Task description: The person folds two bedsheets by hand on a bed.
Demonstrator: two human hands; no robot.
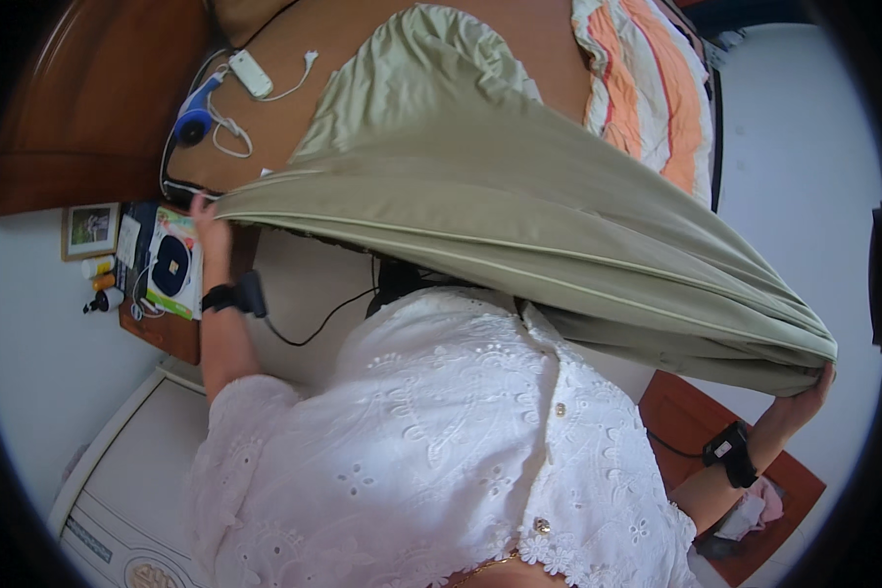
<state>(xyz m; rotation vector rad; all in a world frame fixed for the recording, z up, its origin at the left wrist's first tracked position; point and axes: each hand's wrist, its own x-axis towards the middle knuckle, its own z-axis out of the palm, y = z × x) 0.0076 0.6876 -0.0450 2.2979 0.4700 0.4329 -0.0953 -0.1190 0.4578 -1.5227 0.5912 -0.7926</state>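
Note:
An olive-green fitted sheet (470, 176) with pale piping stretches taut between my two hands, across the near side of the bed. Its gathered far part lies in folds on the brown mattress (279, 132). At the mattress corner beside the headboard, my left hand (209, 214) grips one end of the fabric. Far to the right and off the bed, my right hand (816, 389) holds the opposite end, with most of its fingers hidden by the cloth. Both wrists wear black strapped devices with cables.
A blue hair dryer (195, 116) and a white power strip (251, 74) lie near the wooden headboard (95, 103). Bottles and a framed picture (90, 231) stand by the bedside table (163, 332). A striped orange-and-white cloth (650, 95) covers the bed's far right. Clothes rest on a reddish-brown surface (680, 411).

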